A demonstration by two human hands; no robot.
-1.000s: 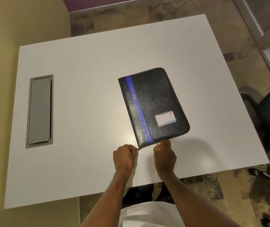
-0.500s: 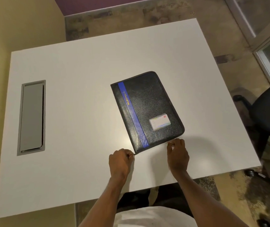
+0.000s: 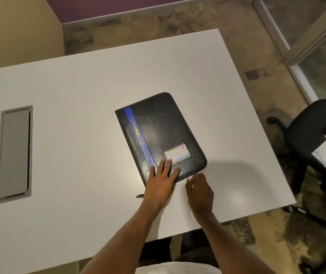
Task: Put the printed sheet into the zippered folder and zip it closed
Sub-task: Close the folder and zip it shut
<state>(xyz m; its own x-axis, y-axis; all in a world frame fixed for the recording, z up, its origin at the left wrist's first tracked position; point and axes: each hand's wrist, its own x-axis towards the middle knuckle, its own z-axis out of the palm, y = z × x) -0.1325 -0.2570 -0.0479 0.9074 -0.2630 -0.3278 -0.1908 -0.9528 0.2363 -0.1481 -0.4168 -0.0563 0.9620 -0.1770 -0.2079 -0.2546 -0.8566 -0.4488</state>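
Two hands meet at the near edge of a black zippered folder that lies flat and closed on the white worktop. The left hand is open, palm down, its fingers spread across the folder's near corner, just below the small label card. The right hand rests on the worktop just right of the left one, fingers loosely curled with the tips at the folder's near edge, gripping nothing I can make out. A blue stripe runs up the cover beyond the left hand. Far left of both hands sits a grey cable hatch; right of them, off the worktop, stands a black chair.
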